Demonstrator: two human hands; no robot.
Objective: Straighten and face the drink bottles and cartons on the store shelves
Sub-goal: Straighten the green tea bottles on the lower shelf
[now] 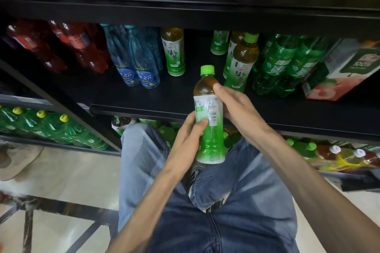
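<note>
Both hands hold one green tea bottle (208,117) upright, off and in front of the black shelf (164,96). The left hand (190,139) wraps its lower label; the right hand (234,104) grips its upper part.

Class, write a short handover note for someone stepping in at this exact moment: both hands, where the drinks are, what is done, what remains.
Left hand grips the lower label of a green tea bottle; right hand grips its upper part.
The bottle is upright, off the middle shelf, barcode side towards you.
On the shelf: one tea bottle faces front, another stands right of the gap.
Done: bottle picked up.
Left: turn its label forward, set it in the gap, face the rest.
</note>
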